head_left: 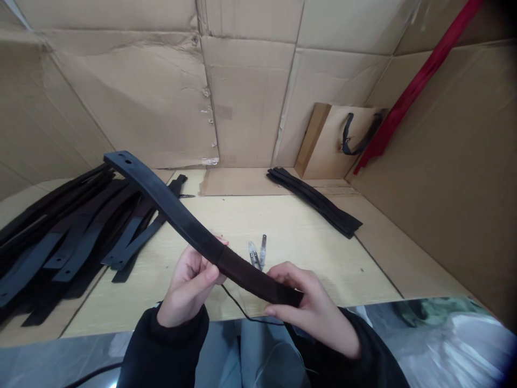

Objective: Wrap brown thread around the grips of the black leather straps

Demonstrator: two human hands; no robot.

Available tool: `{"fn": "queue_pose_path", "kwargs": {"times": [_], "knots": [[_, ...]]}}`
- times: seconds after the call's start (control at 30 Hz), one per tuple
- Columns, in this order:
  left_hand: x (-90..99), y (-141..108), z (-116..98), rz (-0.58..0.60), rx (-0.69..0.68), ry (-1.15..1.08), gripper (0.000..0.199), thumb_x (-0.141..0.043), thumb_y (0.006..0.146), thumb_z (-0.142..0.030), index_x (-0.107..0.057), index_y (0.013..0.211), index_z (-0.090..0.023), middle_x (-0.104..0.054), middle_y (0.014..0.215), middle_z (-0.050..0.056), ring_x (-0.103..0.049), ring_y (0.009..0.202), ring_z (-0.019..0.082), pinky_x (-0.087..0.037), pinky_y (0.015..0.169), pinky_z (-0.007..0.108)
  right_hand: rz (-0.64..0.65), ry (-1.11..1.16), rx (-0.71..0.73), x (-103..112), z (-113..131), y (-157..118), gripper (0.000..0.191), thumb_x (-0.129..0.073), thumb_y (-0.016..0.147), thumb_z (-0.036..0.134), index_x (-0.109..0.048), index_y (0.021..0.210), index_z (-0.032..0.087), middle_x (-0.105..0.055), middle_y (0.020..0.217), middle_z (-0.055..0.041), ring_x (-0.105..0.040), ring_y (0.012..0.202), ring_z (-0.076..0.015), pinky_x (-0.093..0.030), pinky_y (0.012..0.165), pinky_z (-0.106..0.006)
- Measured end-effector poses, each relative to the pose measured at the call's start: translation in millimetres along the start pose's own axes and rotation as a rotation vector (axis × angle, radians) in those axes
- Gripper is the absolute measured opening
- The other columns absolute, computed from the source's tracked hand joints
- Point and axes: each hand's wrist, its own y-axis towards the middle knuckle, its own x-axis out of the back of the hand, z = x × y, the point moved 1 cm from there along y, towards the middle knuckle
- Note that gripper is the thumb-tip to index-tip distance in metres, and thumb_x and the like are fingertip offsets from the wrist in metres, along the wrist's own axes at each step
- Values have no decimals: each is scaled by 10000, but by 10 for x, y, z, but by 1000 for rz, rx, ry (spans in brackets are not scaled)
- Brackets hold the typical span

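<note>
Black rubber strap (173, 215) was held bowed above the counter (323, 258): left grip (188, 285) closed around its middle, right grip (311, 307) pinching the brown-wrapped end (258, 277). Small metal snips (256, 253) lay just beyond; more straps (68, 237) lay left.

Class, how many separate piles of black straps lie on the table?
2. A large pile of flat black straps spreads across the left of the pale wooden table; a smaller pile of flat black straps lies farther right, near the cardboard wall. Others may be hidden out of view.
</note>
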Motion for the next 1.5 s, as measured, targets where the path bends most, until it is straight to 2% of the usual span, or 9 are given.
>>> {"fn": "queue_pose_path", "kwargs": {"times": [0.13,0.27,0.37,0.5,0.67,0.77,1.03,1.3,1.5], "knots": [[26,61,25,-66,-37,-5,270,-725,692,-305,-504,801,-197,-302,501,-93,-263,425,19,-273,454,165,-122,-218,105,-38,-19,-37,235,-523,899,289,-596,1099,190,-679,1002,-57,-631,906,-167,-466,796,-273],[9,47,62,-94,-20,68,348,-672,757,-275,-357,657,-167,-284,515,-88,-285,447,12,-276,465,148,-228,-280,-8,-53,-63,-37,321,-339,971,326,-619,909,183,-625,672,-17,-583,596,-132,-422,576,-241],[10,26,95,-151,-56,165,289,-683,746,-292,-424,712,-168,-373,554,-77,-360,484,21,-315,479,149,-152,-158,-139,-75,-84,-25,370,-295,974,400,-577,886,176,-516,563,15,-516,478,-109,-388,490,-219],[28,21,106,-219,-99,201,315,-739,676,-278,-510,878,-198,-499,691,-49,-460,555,48,-377,506,172,-79,-78,-164,-127,-65,-22,292,-403,933,423,-561,937,177,-514,616,17,-495,535,-109,-389,517,-217],[17,13,95,-148,-67,54,303,-684,724,-349,-583,952,-176,-294,525,-86,-242,427,6,-221,442,161,-108,-61,-162,-196,-61,-44,303,-440,917,417,-536,769,170,-465,590,25,-433,547,-103,-333,524,-224],[-12,0,86,-162,-51,67,315,-703,710,-337,-611,940,-142,-231,505,-93,-226,430,9,-191,443,171,-115,-4,-176,-221,-80,-62,315,-434,919,433,-534,783,167,-453,570,32,-423,537,-101,-325,527,-226],[-63,-6,58,-111,1,67,297,-727,696,-320,-615,914,-151,-337,517,-85,-226,416,-7,-203,433,154,-99,123,-192,-267,-103,-75,345,-436,915,461,-512,765,159,-462,556,30,-411,521,-93,-315,520,-222],[116,-25,35,65,-5,192,434,-713,692,-407,-668,1056,-176,-629,733,52,-563,634,127,-409,564,223,35,491,-328,-310,-88,-67,419,-460,870,568,-410,717,181,-420,473,64,-358,421,-57,-305,448,-185],[246,5,43,85,-35,361,381,-723,682,-370,-710,1008,-172,-679,991,128,-577,644,141,-423,524,231,126,654,-399,-351,-130,-91,420,-505,836,588,-454,794,173,-380,431,92,-329,356,-41,-260,362,-150]]}}
